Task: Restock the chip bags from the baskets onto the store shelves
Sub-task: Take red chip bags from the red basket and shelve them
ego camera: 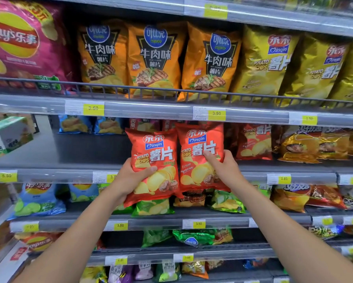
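From the head view, two bare arms reach toward store shelves. The left hand (130,178) grips the left red bag (154,158) of chips at its lower edge, thumb curled over the front. The right hand (225,168) grips the right red bag (199,154) the same way. Both bags are upright, edges touching, held before the middle shelf (79,152), near a matching bag (253,142) standing there.

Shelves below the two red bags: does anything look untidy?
Yes. The shiny green chip bags just under the red chip bags lie slumped and tilted, while the orange foil bags higher up stand upright.
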A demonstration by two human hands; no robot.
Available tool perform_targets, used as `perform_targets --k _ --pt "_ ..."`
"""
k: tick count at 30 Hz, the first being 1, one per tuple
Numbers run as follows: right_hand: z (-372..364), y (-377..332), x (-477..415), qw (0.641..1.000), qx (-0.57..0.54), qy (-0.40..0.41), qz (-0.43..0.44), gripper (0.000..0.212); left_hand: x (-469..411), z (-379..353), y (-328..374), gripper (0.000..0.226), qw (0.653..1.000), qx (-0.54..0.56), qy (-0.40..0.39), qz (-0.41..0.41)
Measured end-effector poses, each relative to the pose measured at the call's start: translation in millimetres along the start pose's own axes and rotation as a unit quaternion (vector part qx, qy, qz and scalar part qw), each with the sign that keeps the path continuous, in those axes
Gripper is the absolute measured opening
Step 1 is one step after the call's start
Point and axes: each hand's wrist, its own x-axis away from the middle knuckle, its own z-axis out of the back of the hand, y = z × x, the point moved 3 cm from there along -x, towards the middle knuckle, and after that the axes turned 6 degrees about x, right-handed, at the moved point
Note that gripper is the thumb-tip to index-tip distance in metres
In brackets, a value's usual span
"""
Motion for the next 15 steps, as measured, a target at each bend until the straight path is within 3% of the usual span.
perform_targets --k 5,9,12,15 --pt "-7.0 -1.4 4.0 0.997 -0.001 -0.056 0.044 0.047 -0.3 -2.0 -0.9 0.080 1.000 -0.011 0.011 -0.002" --pt "-10.0 5.8 -2.6 0.986 0.076 -0.115 0.093 0.077 -2.0 -1.7 -0.8 0.088 1.000 -0.019 0.016 0.000" --pt "-5.6 12.5 -14.7 0.980 0.154 -0.092 0.083 0.096 -2.0 -2.4 -0.2 0.086 1.000 -0.014 0.010 -0.002" --pt "5.5 14.6 -24.8 0.974 0.208 -0.069 0.054 0.096 1.1 -5.8 2.6 0.070 1.000 -0.014 0.018 -0.010"
